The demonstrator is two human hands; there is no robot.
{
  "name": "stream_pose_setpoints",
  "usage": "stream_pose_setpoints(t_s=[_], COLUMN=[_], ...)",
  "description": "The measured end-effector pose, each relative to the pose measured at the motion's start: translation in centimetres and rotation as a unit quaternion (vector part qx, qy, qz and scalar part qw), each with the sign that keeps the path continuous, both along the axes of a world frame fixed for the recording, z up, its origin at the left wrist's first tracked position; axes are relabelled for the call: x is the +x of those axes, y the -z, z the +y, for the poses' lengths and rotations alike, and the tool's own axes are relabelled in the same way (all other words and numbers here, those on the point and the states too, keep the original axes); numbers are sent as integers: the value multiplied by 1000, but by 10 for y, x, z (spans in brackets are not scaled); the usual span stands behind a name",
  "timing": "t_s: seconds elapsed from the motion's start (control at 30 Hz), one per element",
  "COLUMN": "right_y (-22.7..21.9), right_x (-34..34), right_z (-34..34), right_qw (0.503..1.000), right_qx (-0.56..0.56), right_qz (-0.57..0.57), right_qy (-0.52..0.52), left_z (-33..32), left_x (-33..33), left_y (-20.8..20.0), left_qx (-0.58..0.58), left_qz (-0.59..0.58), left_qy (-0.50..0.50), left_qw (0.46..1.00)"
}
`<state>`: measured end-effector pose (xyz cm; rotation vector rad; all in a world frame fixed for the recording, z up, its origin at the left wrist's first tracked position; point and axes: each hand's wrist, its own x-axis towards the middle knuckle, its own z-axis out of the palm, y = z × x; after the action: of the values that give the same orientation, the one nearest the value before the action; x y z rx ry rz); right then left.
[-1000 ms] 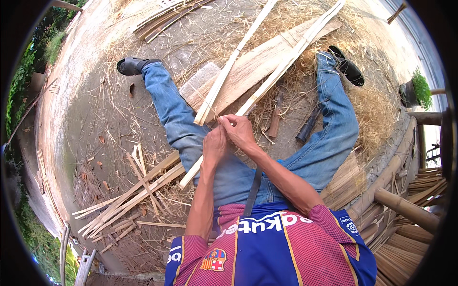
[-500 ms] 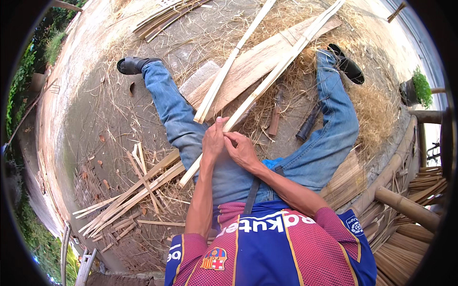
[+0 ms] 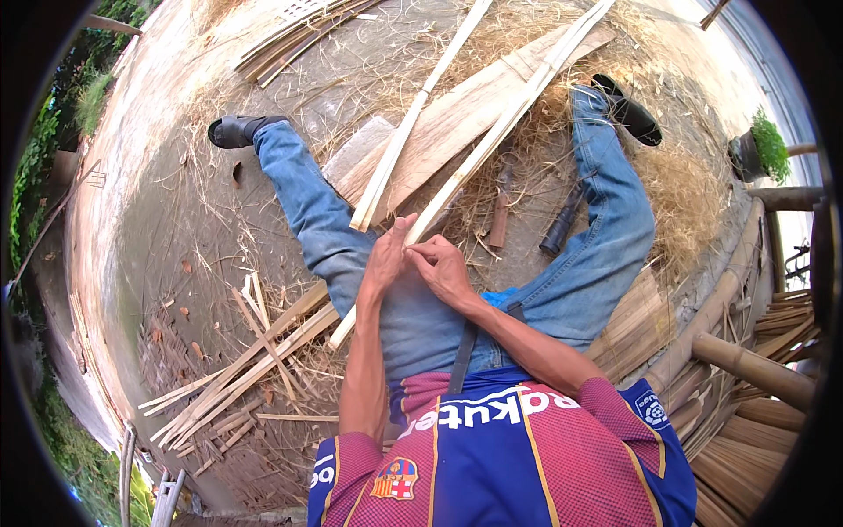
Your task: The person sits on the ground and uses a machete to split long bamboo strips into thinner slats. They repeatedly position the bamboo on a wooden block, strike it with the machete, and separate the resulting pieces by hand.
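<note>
A long pale bamboo strip slants across my lap, its near end by my left forearm and its far part beyond the plank, where it seems to be split or doubled. My left hand is closed round it with the thumb along the top. Right beside, my right hand pinches at the strip's edge, thumb and forefinger together. Another bamboo piece, bound or notched partway along, rests on a wide wooden plank, its near end by my left knee.
Between my outstretched legs lie a brown wooden handle, a dark cylindrical handle and curly shavings. Cut strips are piled at the left. More strips lie far off. Bamboo poles stand along the right side.
The whole view has shifted slightly. My right fingers have moved a little at the strip's edge; both hands stay on the same strip.
</note>
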<state>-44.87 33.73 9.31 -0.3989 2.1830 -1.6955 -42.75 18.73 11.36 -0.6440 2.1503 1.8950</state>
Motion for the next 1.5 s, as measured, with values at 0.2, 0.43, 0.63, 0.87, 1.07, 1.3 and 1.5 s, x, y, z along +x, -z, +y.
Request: stream_pose_setpoints(t_s=[0.2, 0.43, 0.63, 0.87, 1.07, 1.3, 1.5], right_y=[-8, 18, -18, -6, -15, -26, -18], right_x=[-68, -55, -27, -36, -33, -30, -36], right_z=[55, 62, 14, 47, 64, 72, 72], right_qw=[910, 873, 914, 949, 967, 942, 920], right_qx=[-254, -253, -184, -36, 91, 230, 274], right_qz=[-158, -330, -353, -239, -81, 131, 176], right_qy=[288, 253, -80, -201, -223, -206, -217], left_z=[6, 14, 10, 12, 17, 27, 30], left_x=[-4, -11, 3, 9, 15, 20, 18], left_y=[1, -44, -28, -33, -30, -21, -26], left_qx=[-11, -116, -38, 64, 158, 142, 199], left_qz=[-69, -62, -55, -74, -77, -47, -65], left_qy=[-49, -34, -62, -25, -3, 8, -2], left_qw=[996, 991, 996, 995, 984, 989, 978])
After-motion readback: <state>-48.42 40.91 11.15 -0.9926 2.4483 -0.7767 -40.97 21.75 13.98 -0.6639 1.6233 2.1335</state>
